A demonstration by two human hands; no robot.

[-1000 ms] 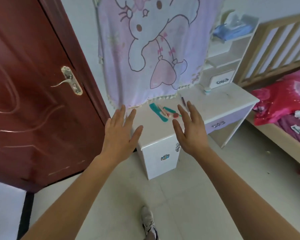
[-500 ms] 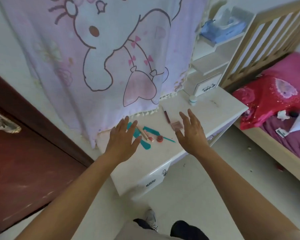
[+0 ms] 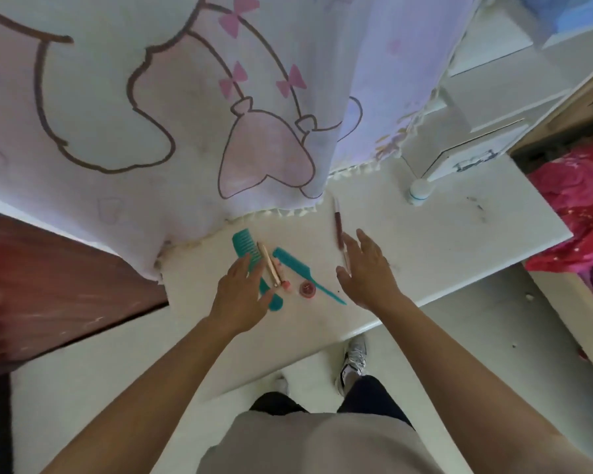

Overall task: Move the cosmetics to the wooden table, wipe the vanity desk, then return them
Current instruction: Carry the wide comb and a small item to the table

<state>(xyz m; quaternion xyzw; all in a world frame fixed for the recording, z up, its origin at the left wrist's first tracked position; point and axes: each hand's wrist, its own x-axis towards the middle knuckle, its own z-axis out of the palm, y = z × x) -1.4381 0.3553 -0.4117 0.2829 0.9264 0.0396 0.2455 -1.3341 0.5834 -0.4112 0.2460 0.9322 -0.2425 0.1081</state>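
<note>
The left hand (image 3: 243,297), fingers straight and holding nothing, is positioned over the handle of the teal wide-toothed plastic comb (image 3: 244,243). The right hand (image 3: 368,273), spread flat and holding nothing, covers the lower end of the slim dark-red cosmetic tube (image 3: 338,223). Between the hands, on the white vanity desk top (image 3: 442,244), lie a tan pencil-shaped stick (image 3: 268,263), a teal tail comb (image 3: 297,266) and a small round red pot (image 3: 308,289).

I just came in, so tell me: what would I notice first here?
Probably the big pale cloth with a cartoon animal on it, hanging over the back of the white vanity desk. Then the bright teal combs lying on the desk, with the left hand open over one and the right hand open just beside.
</note>
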